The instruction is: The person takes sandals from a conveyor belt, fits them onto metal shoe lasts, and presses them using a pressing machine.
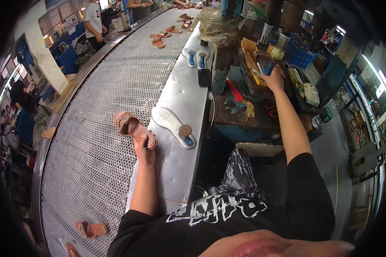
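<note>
The held sandal (137,128) is pinkish-brown, the trousers (239,173) mottled black and white.

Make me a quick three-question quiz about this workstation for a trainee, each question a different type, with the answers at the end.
1. True or false: the left hand holds a sandal by its heel end.

2. Where does the flat black rectangular object lie?
A) on the mesh surface
B) on the metal ledge
C) on the floor

3. Fill in the blank: on the nearest sole-shaped plate, the round disc by the blue piece is coloured ____.

Key: 1. True. 2. B. 3. Brown.
</note>
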Demonstrator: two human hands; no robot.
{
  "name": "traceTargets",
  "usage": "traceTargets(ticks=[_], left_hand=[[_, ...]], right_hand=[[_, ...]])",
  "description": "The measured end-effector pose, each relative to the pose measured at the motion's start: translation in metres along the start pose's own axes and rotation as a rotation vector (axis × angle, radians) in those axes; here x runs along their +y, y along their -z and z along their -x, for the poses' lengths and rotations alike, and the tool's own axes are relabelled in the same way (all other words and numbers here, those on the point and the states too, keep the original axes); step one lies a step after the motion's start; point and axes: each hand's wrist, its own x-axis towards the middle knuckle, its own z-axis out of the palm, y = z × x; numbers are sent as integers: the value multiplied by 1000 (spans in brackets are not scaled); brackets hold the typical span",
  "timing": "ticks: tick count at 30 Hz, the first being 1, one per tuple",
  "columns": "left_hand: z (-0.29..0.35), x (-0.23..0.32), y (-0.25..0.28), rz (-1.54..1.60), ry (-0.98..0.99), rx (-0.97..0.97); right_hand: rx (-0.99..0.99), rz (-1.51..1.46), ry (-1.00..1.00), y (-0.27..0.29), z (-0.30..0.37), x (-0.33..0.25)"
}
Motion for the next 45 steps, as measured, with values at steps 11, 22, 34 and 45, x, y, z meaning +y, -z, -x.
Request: traceTargets(ticks=[11, 22, 34, 45], left_hand=[[-2, -10, 12, 47, 25, -43], [-1, -10, 17, 28, 2, -20], [21, 11, 7, 126, -33, -82], [133, 30, -94, 144, 445, -507]], right_hand=[[-130, -55, -32, -8, -21, 45], [-5, 22, -102, -39, 31, 7], [272, -37, 54, -35, 90, 5], [-52, -1065, 176, 41, 300, -117]])
